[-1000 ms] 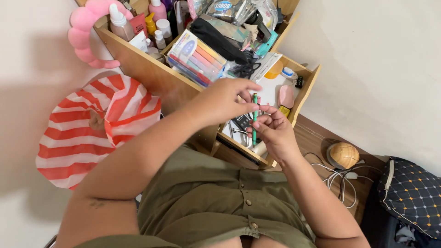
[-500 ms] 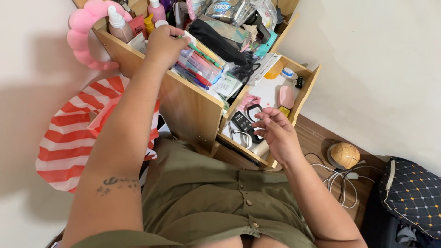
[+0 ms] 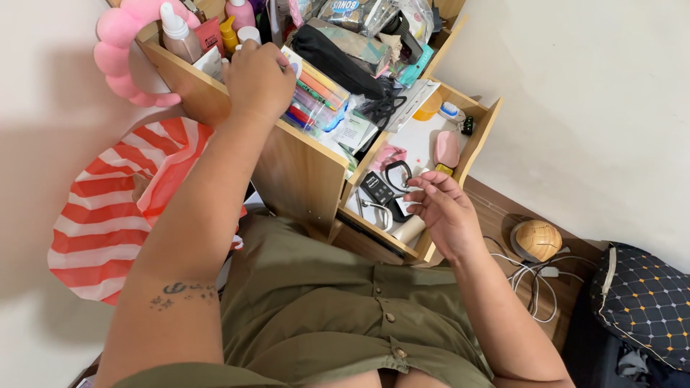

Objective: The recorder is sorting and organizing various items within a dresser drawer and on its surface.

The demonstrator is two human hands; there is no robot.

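Resting on the marker pack (image 3: 316, 100), left hand (image 3: 257, 75); pack's length runs upper-left to lower-right.

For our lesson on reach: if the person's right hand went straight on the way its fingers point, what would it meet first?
Probably the black oval ring in the lower compartment, just beyond the right hand; depth is unclear.

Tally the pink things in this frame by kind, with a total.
Pink puffy ring on the shelf corner: 1
Pink bottle in the top bin: 1
Pink oval case in the drawer: 1
Pink wrapper in the drawer: 1
Total: 4
The left hand rests on the marker pack; markers inside are not counted.
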